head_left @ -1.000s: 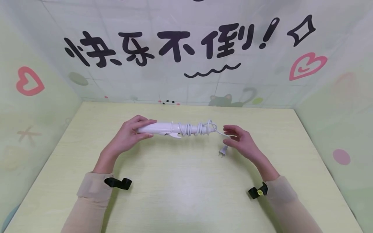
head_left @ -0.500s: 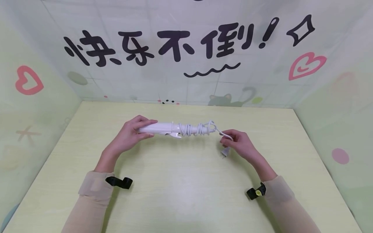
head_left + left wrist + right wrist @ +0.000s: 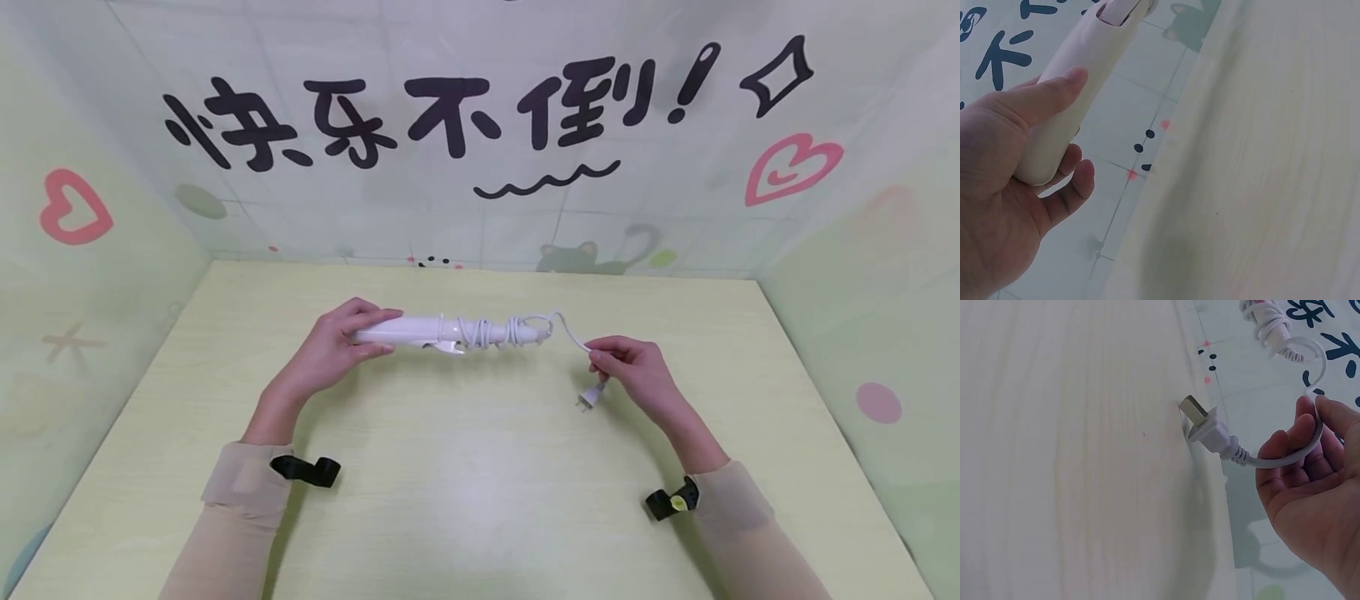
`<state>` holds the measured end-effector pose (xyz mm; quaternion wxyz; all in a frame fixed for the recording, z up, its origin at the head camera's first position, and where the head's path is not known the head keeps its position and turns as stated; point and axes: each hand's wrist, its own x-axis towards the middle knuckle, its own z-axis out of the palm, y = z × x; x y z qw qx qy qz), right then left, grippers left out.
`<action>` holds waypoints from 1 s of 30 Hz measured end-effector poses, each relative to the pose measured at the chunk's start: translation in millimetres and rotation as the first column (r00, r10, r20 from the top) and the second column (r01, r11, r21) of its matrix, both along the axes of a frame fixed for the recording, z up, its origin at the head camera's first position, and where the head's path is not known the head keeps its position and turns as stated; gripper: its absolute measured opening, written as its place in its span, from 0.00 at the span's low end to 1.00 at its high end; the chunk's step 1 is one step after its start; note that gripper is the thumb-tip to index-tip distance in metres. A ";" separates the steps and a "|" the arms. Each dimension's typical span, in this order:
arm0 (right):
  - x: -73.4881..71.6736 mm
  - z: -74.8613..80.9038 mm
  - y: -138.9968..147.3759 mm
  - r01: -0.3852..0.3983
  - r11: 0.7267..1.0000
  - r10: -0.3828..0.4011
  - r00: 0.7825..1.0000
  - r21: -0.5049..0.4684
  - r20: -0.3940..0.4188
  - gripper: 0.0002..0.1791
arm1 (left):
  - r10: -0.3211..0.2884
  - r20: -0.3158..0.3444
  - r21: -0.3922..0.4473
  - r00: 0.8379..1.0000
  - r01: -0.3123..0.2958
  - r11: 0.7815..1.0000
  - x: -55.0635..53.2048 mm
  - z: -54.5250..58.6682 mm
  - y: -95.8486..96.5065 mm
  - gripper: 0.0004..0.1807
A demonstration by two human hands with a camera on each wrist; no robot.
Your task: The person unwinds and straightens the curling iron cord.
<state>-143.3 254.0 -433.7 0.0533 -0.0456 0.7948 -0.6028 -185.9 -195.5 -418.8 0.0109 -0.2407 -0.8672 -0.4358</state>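
My left hand (image 3: pixel 337 346) grips the thick end of a white curling iron (image 3: pixel 408 331), thumb along one side and fingers round the other. The iron lies level across the head view, with its clamp lever (image 3: pixel 447 347) on the near side. Its white cord (image 3: pixel 516 331) is wound several times round the thinner right part. Off that end a loose stretch of cord runs to my right hand (image 3: pixel 633 371), which pinches it between thumb and fingers. Below those fingers dangles the two-pin plug (image 3: pixel 1210 430), its pins pointing away from the hand in the right wrist view.
A pale wooden table (image 3: pixel 465 500) lies under both hands. Behind it rises a printed wall (image 3: pixel 465 217) with large black characters, and side walls (image 3: pixel 877 333) bound it left and right. Each wrist wears a black camera mount (image 3: pixel 306 471).
My right hand has closed on the loose cord and drawn it to the right, so the stretch near the iron's end is longer and the plug has shifted right. The left hand stays put.
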 end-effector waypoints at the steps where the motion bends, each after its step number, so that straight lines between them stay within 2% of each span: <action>1: 0.3 0.3 1.4 0.003 1.000 -0.003 1.000 0.006 0.006 0.15 | 0.001 0.000 0.001 1.000 -0.001 1.000 0.0 0.0 -0.5 0.26; 9: 3.3 0.8 11.0 0.006 0.999 -0.008 0.999 0.045 0.043 0.17 | -0.005 -0.004 0.006 1.000 0.005 1.000 1.1 0.7 -2.7 0.26; 30: 13.2 6.1 45.5 -0.008 0.989 0.014 0.999 0.151 -0.036 0.14 | 0.003 -0.010 0.014 1.000 -0.003 1.000 4.2 2.7 -5.8 0.26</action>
